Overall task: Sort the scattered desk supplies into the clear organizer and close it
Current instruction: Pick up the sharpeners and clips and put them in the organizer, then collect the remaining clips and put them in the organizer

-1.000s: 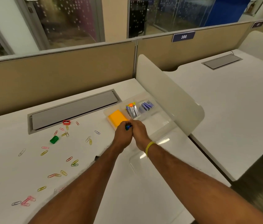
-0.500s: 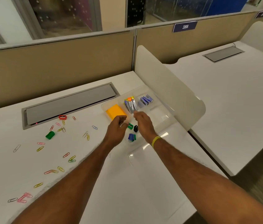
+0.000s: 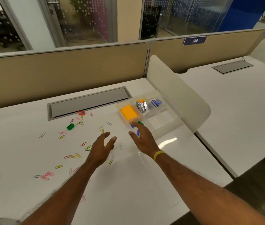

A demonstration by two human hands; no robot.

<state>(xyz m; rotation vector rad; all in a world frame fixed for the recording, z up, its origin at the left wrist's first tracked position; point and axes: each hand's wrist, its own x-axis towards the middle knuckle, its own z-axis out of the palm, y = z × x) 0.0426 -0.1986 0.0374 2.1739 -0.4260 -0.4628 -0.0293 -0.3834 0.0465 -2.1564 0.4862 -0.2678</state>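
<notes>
White office desk (image 3: 128, 200), tan partition (image 3: 79, 75) and glass-walled rooms (image 3: 83, 21) behind; a clear organizer (image 3: 179, 113) lies open on the desk.
Both hands empty, fingers spread: right hand (image 3: 142, 140) over organizer's near edge, left hand (image 3: 102, 148) just left. Paper clips (image 3: 70, 156) left of it may skid when pinched; a bump could shove the light organizer.

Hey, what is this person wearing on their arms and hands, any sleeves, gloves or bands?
No sleeves show: both forearms are bare down to the bottom edge of the picture. Neither the left hand nor the right hand wears a glove. The only thing worn is a thin yellow wristband round the right wrist. The left wrist carries nothing.
</notes>
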